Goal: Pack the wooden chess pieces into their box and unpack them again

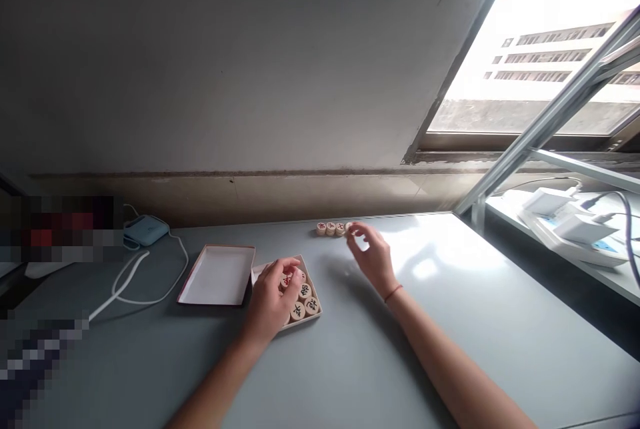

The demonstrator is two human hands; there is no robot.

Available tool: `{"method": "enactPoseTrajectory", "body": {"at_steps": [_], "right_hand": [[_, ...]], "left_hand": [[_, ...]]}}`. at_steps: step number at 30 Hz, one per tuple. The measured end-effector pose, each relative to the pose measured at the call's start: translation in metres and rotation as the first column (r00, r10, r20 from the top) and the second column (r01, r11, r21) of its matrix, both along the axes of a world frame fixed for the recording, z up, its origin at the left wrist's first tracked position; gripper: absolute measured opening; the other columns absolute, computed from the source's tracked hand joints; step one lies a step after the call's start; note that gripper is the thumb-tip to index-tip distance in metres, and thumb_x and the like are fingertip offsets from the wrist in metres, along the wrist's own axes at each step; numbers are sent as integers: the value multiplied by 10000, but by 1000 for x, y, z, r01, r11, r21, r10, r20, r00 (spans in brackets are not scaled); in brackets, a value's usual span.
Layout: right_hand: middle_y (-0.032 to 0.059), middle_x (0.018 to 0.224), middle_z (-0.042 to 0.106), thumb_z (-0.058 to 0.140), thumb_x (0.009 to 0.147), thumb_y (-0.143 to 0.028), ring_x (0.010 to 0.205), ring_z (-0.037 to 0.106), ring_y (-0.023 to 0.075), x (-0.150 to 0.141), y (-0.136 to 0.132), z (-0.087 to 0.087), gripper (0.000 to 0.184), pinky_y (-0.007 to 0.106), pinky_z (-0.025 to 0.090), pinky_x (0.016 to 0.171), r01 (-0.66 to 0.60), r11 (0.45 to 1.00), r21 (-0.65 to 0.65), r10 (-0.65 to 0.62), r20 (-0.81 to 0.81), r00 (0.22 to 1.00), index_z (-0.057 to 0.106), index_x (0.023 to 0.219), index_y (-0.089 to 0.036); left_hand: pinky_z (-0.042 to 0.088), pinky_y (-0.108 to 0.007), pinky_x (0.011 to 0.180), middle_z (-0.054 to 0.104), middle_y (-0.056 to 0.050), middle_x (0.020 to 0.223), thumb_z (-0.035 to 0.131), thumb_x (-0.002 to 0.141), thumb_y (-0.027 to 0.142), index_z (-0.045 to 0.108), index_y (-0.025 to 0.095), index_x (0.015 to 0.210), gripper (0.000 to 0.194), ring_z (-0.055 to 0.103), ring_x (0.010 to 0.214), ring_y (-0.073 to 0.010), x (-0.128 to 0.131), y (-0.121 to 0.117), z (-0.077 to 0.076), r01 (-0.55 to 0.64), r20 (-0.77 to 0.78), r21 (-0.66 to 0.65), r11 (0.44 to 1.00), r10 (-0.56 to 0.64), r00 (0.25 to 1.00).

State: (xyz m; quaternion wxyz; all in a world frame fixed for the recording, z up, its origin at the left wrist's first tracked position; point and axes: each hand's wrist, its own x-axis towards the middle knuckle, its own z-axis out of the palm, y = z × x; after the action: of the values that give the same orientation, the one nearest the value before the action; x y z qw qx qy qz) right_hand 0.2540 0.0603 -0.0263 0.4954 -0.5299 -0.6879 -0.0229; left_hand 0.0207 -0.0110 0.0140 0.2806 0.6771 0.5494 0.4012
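My right hand (pixel 374 257) pinches a round wooden Chinese chess piece (pixel 349 225) between thumb and fingertips, at the right end of a short row. The other pieces in that row (pixel 331 229) stand side by side, red characters facing up. Over a shallow box (pixel 321 312) holding several more Chinese chess pieces (pixel 305 291) is my left hand (pixel 274 292). Its thumb and fingers are bent but apart, with a red-marked piece showing between them. The hand covers the left part of the box. Black characters mark the nearer pieces inside.
Left of the box lies its upturned lid (pixel 217 275), white inside. A light-blue device (pixel 147 231) and a white cable (pixel 185 262) lie farther left on the grey table (pixel 380 375). White chargers (pixel 550 202) sit on a shelf at right, beyond a metal frame (pixel 520 149).
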Motion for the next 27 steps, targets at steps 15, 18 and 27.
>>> {"method": "enactPoseTrajectory", "body": {"at_steps": [15, 18, 27], "right_hand": [[32, 919, 711, 478, 802, -218, 838, 589, 214, 31, 28, -35, 228, 324, 440, 761, 160, 948, -276, -117, 166, 979, 612, 986, -239], [30, 917, 710, 470, 797, -209, 846, 588, 218, 31, 28, -35, 243, 331, 444, 766, 156, 950, -270, -114, 167, 979, 614, 990, -242], [73, 896, 669, 418, 840, -247, 727, 581, 179, 23, 15, -22, 227, 337, 482, 745, 159, 982, -98, -159, 16, 987, 590, 975, -186]], "left_hand": [[509, -318, 831, 697, -30, 942, 456, 886, 344, 629, 216, 918, 218, 648, 878, -182, -9, 6, 0, 1, -41, -1, 1000, -1, 999], [500, -318, 836, 700, -24, 942, 451, 880, 338, 633, 222, 902, 217, 645, 882, -184, -10, 8, -1, -14, -72, 17, 1000, 15, 997], [469, -333, 820, 703, -48, 901, 418, 852, 318, 661, 216, 874, 264, 628, 876, -214, -42, 22, 8, -60, -376, 128, 990, 104, 921]]}}
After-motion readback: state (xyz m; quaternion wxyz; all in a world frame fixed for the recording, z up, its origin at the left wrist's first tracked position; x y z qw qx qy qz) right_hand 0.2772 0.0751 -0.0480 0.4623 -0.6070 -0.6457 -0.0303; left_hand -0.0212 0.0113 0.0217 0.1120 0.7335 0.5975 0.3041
